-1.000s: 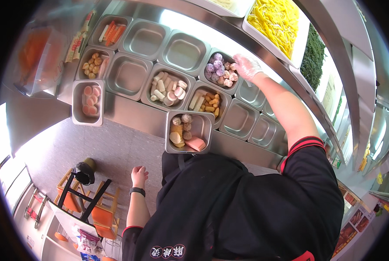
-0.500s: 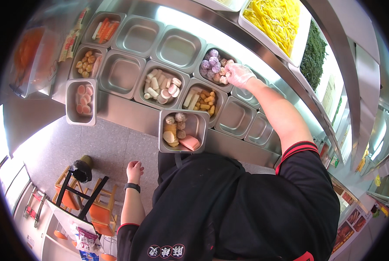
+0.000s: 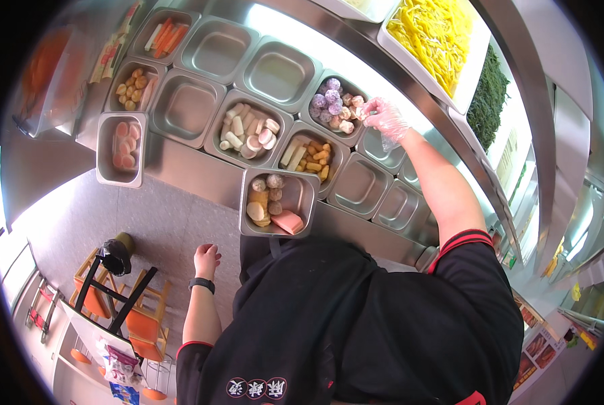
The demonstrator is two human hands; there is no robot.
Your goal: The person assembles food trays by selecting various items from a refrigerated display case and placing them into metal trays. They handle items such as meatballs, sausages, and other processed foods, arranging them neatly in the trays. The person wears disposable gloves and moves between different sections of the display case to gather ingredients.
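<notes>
My right hand (image 3: 385,120), in a clear plastic glove, is at the right edge of a metal pan (image 3: 351,137) in the back row. Its fingertips are pinched together beside pale pinkish balls (image 3: 346,126); what is between them is too small to make out. Purple balls (image 3: 327,100) fill the left part of that pan. My left hand (image 3: 207,260), bare and with a dark band at the wrist, hangs low at my side over the floor. Its fingers are curled in and hold nothing visible.
Close to my body, one pan (image 3: 246,219) with balls, slices and a pink block juts over the counter edge. Other pans hold white pieces (image 3: 250,135), fried pieces (image 3: 313,158) and red sticks (image 3: 170,39). Yellow strips (image 3: 430,37) and dark green shreds (image 3: 487,101) stand at the upper right.
My right hand has drawn slightly right from over the pale balls, uncovering more of them. My left hand stays low at my side. The whole view has shifted a little.
</notes>
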